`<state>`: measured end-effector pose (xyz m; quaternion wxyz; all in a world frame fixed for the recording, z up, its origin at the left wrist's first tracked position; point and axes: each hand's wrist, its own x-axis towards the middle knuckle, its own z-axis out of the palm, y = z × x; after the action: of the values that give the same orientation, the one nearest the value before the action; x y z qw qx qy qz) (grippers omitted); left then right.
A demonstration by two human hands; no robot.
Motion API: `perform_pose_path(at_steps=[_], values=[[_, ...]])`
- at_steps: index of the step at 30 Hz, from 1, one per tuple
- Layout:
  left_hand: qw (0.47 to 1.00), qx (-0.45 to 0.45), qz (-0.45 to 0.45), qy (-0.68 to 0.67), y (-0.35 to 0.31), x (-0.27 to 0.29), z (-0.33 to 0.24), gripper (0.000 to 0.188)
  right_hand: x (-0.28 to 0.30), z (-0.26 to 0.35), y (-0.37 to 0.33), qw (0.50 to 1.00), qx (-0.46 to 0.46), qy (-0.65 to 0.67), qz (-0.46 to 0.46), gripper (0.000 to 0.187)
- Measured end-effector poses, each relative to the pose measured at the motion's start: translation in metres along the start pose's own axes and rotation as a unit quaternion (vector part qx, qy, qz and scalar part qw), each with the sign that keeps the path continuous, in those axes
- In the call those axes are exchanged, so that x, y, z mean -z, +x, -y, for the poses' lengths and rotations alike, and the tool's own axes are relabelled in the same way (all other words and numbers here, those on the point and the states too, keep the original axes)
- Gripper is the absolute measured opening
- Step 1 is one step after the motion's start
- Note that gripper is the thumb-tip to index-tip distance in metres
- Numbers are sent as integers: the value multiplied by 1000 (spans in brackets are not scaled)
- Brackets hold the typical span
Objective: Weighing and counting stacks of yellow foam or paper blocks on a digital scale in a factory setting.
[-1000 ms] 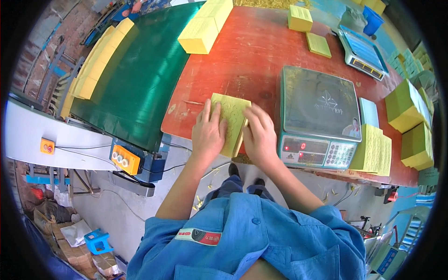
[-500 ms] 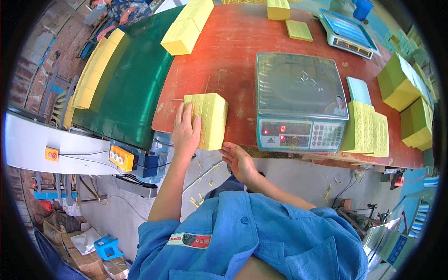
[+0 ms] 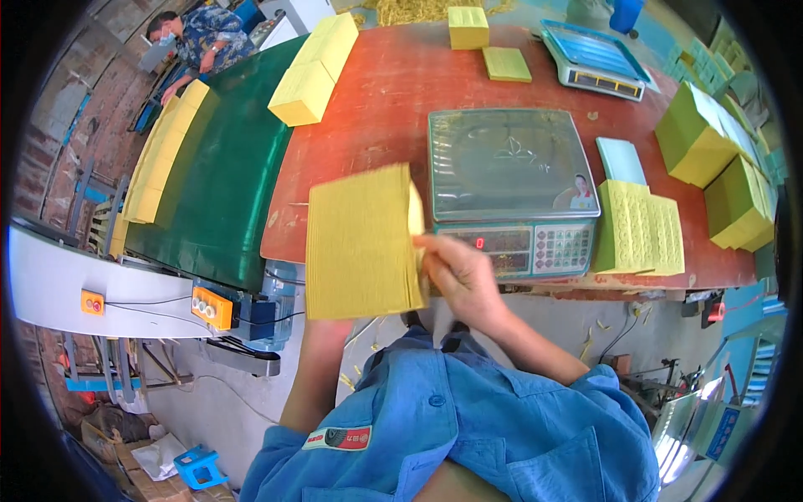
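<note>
A thick stack of yellow paper sheets (image 3: 361,243) is raised in front of me, its layered edges facing me at the near end of the red table. My left hand (image 3: 329,326) supports it from behind and below; only the wrist shows, and the fingers are hidden by the stack. At the stack's right side, the thumb and fingers of my right hand (image 3: 458,272) close on the sheet edges. Just right of the stack is a digital scale (image 3: 502,167) with a bare grey plate and a lit display.
Yellow paper stacks (image 3: 640,226) stand right of the scale beside a pale blue pad (image 3: 621,161). A second scale (image 3: 595,63) is farther back. Left runs a green conveyor belt (image 3: 226,167) with yellow blocks (image 3: 163,159). Beyond it a person (image 3: 209,42) works.
The yellow stack has been lifted off the table edge and turned, so its layered side faces me. My right hand has risen and gripped its right edge. My view has shifted slightly.
</note>
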<state>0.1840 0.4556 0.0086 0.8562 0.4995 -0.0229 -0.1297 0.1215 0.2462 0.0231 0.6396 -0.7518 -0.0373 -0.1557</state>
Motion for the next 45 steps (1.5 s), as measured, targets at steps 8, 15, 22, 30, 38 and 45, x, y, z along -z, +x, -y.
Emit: perform_pose_path(at_steps=[8, 15, 22, 30, 38, 45], values=[[932, 116, 216, -267, 110, -175, 41, 45, 98, 54, 95, 863, 225, -390, -230, 22], [897, 254, 68, -354, 146, -205, 102, 43, 157, 9, 158, 933, 28, -343, -106, 33], [847, 400, 92, -339, 100, -113, 83, 59, 109, 11, 141, 839, 116, -528, -65, 34], [988, 68, 131, 40, 267, 11, -49, 32, 82, 49, 142, 792, 19, -610, -16, 37], [953, 44, 15, 299, 547, 197, -119, 62, -39, 76, 191, 876, 20, -478, -61, 35], [910, 209, 196, 300, 556, 187, -108, 58, -94, 27, 215, 940, -21, -340, 19, 39]])
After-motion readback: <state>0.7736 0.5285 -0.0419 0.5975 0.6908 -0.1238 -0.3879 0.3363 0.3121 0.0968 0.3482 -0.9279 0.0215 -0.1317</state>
